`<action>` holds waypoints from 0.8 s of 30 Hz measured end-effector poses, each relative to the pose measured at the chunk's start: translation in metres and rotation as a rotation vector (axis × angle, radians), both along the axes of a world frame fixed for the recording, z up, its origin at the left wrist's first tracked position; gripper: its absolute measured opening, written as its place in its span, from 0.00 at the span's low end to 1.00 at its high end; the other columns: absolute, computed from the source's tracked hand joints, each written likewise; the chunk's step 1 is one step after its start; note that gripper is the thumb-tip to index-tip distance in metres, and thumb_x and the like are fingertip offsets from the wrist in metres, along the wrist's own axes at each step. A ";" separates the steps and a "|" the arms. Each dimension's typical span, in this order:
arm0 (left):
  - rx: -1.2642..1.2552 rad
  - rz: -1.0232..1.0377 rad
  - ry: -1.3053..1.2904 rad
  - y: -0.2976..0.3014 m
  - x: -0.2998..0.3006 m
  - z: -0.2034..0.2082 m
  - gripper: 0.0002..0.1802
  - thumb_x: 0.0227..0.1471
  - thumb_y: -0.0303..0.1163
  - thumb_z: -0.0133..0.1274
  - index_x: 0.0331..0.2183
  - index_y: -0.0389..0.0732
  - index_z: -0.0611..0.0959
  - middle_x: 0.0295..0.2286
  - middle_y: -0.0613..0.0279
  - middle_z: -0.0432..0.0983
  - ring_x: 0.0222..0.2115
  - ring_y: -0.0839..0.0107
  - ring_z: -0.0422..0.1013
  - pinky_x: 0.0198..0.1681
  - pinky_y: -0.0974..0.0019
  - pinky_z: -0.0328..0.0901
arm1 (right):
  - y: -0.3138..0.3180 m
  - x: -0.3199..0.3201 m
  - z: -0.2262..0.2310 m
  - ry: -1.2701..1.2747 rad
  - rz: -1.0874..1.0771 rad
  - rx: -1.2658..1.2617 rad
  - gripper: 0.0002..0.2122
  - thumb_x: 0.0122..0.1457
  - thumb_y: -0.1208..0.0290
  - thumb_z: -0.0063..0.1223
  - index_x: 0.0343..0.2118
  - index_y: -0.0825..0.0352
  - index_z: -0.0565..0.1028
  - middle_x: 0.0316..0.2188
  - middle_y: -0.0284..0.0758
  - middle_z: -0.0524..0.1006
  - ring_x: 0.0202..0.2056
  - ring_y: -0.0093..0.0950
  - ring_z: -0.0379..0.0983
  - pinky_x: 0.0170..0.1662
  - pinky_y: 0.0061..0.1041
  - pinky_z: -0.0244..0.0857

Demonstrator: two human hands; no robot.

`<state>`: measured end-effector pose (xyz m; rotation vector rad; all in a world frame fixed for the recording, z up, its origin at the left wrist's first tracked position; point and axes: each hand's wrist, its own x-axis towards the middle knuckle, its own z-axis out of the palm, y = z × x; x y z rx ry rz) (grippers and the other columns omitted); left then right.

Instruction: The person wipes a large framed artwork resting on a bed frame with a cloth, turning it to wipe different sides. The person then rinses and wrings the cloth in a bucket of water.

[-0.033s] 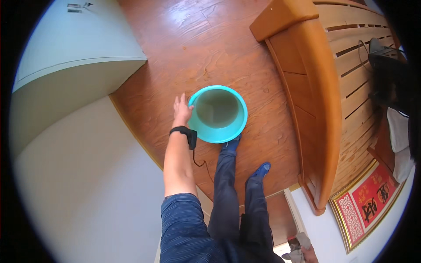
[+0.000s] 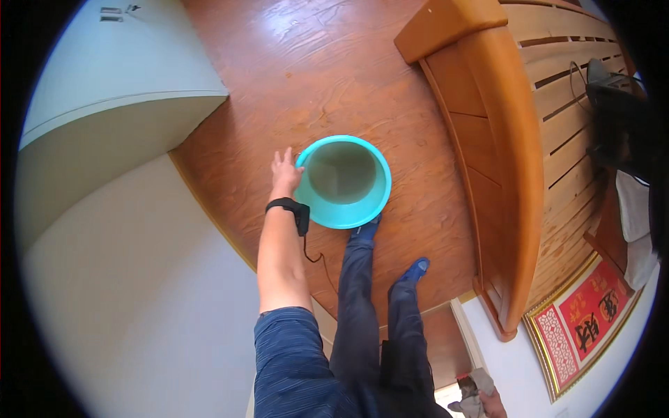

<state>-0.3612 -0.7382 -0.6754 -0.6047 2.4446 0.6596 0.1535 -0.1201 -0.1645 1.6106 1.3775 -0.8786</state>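
Observation:
A turquoise plastic bucket [image 2: 348, 215] stands on the floor, with cloudy greyish water [image 2: 341, 174] inside. My left hand [image 2: 285, 174] is at the bucket's left rim, fingers stretched out and apart, the thumb next to the rim. Whether the thumb touches it, I cannot tell. A black strap with a small device [image 2: 298, 213] circles my left wrist. At the lower edge, right of my legs, my right hand [image 2: 493, 404] is closed on a crumpled grey-brown cloth [image 2: 479, 382]; its fingers are partly hidden.
My foot in a blue slipper [image 2: 367, 228] is right against the bucket's near side. A wooden slatted bench [image 2: 516, 174] runs along the right. On the left are a pale cabinet [image 2: 139, 63] and a white wall. A gold-framed red picture [image 2: 582, 324] is at lower right.
The view has shifted very slightly, and my left hand and the bucket appear a little further left. The grip on the cloth looks the same.

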 end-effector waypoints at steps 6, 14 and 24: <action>-0.049 -0.226 0.143 -0.063 0.033 -0.028 0.32 0.43 0.44 0.61 0.49 0.39 0.74 0.51 0.42 0.65 0.53 0.47 0.60 0.55 0.50 0.56 | -0.048 -0.093 -0.018 -0.140 0.107 0.079 0.21 0.55 0.70 0.57 0.51 0.70 0.67 0.44 0.37 0.74 0.44 0.29 0.71 0.50 0.29 0.64; -0.176 0.088 0.225 -0.012 0.101 0.009 0.26 0.42 0.28 0.60 0.44 0.31 0.70 0.41 0.40 0.66 0.44 0.45 0.63 0.48 0.49 0.59 | -0.057 -0.129 -0.021 0.033 0.543 -0.004 0.27 0.51 0.63 0.61 0.53 0.69 0.66 0.45 0.38 0.74 0.47 0.30 0.67 0.53 0.29 0.60; 0.804 1.227 -0.164 0.036 0.127 0.053 0.16 0.57 0.44 0.49 0.38 0.43 0.69 0.27 0.62 0.68 0.31 0.65 0.71 0.29 0.52 0.66 | -0.074 -0.086 -0.024 0.226 0.103 -0.165 0.23 0.56 0.69 0.57 0.54 0.66 0.66 0.45 0.32 0.74 0.47 0.27 0.67 0.53 0.28 0.59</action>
